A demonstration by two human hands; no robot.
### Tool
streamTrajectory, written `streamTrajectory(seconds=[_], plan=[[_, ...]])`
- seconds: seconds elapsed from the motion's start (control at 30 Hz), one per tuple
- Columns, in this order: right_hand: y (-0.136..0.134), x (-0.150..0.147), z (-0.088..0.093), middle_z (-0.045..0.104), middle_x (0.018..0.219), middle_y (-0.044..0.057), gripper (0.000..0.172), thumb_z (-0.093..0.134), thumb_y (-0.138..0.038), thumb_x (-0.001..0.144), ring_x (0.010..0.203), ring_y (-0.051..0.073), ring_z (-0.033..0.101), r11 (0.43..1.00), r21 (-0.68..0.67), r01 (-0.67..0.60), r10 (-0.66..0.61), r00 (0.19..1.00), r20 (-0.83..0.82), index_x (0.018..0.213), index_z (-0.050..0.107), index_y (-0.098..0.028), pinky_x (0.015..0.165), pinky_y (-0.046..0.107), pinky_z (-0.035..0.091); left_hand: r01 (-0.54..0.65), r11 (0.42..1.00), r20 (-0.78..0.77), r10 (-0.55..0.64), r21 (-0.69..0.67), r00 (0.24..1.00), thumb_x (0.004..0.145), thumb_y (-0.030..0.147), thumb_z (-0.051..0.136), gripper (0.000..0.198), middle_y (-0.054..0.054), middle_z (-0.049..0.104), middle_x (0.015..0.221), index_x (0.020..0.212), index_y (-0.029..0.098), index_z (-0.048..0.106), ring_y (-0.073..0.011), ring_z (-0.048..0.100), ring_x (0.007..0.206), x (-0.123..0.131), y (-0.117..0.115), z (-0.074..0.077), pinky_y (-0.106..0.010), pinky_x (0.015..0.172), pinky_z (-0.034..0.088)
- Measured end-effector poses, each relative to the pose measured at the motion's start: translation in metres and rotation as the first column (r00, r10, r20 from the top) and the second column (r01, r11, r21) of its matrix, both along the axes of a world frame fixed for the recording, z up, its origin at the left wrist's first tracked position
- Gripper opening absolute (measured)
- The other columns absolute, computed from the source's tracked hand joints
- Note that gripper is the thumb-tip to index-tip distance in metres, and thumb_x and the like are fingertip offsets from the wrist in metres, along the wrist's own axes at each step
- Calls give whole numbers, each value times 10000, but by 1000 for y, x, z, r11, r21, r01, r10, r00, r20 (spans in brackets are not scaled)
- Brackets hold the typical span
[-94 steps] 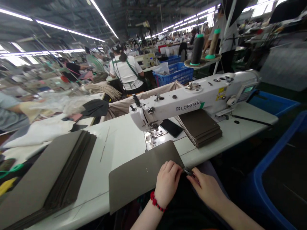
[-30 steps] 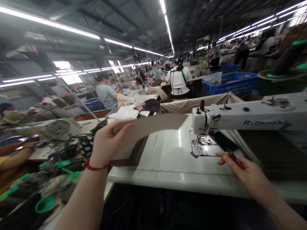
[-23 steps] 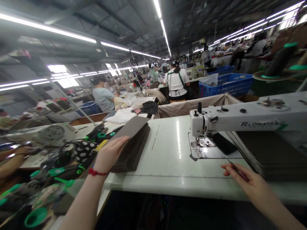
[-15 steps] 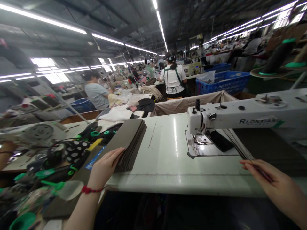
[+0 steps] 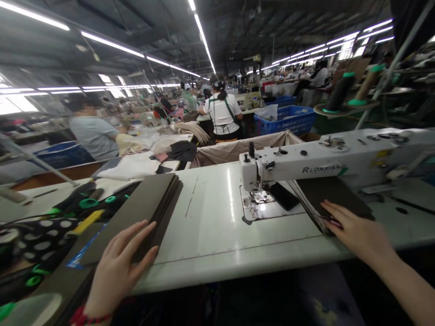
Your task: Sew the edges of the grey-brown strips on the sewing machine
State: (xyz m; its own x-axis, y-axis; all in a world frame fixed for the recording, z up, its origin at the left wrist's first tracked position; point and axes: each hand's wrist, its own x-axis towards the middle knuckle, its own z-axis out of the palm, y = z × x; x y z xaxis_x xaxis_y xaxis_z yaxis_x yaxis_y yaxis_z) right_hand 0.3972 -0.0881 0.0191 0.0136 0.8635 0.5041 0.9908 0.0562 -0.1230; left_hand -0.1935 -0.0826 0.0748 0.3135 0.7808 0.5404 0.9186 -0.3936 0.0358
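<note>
My left hand (image 5: 124,258) rests with spread fingers at the near end of a stack of dark grey-brown flat pieces (image 5: 149,194), fingertips on its top and right side. My right hand (image 5: 356,231) lies over the near edge of a second dark stack (image 5: 329,192), to the right of the needle. Under its fingers shows a small dark, pinkish tool (image 5: 335,221), mostly hidden by the hand. Between the stacks stands a white sewing machine (image 5: 288,163). A black phone (image 5: 284,196) lies beside its needle plate.
Left of the near stack lie thread cones (image 5: 89,203), a yellow strip (image 5: 89,222) and polka-dot cloth (image 5: 47,235). A fabric-lined bin (image 5: 234,151) stands behind the pale table (image 5: 210,226). Farther off are a blue crate (image 5: 285,121) and two people at work.
My view has turned to the right. My right hand has moved onto the top of the right stack, the small tool still in it. My left fingers have spread apart at the left stack.
</note>
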Motion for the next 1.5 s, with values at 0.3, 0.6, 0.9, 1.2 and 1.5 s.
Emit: streamTrajectory(seconds=[0.3,0.6,0.9,1.2,1.5], plan=[[-66,-112,50,722,865,77,296,472,-203,879,692,189,653,756,-62,-651,654,755,42,1131,623,-169,574,318,447,408,879,287,-336,-248,897,958,208,445,468,-44,436,1447,1412,312,404,-231,409,1332,171,0,-34,-411,1085,392],[-48,-181,-4,718,894,-59,191,500,-362,947,731,81,653,366,-142,-920,747,382,-544,996,653,-258,606,161,433,411,782,37,-448,-469,893,937,338,528,617,-40,356,1517,1491,303,259,-243,336,1389,209,6,-73,-486,1127,329],[92,-176,-11,400,1489,60,564,436,-173,895,1172,243,569,789,-380,-483,426,876,-227,1450,358,-235,855,374,514,299,823,-9,-346,-484,938,953,340,486,370,-26,379,1501,1314,263,496,-251,296,1408,178,-10,-73,-520,1156,271],[77,-131,-36,457,1452,-17,561,467,-163,873,1159,222,573,796,-343,-499,448,866,-220,1415,411,-297,946,370,470,196,849,-72,-263,-492,962,958,408,458,538,-9,331,1528,1469,350,300,-265,310,1398,166,45,-74,-552,1151,226],[79,-134,-41,456,1451,-10,538,487,-168,879,1105,211,599,796,-347,-495,462,868,-181,1394,438,-317,884,359,492,311,805,-4,-362,-505,932,923,382,514,601,-32,277,1552,1480,300,305,-287,234,1425,195,70,-71,-560,1169,119]])
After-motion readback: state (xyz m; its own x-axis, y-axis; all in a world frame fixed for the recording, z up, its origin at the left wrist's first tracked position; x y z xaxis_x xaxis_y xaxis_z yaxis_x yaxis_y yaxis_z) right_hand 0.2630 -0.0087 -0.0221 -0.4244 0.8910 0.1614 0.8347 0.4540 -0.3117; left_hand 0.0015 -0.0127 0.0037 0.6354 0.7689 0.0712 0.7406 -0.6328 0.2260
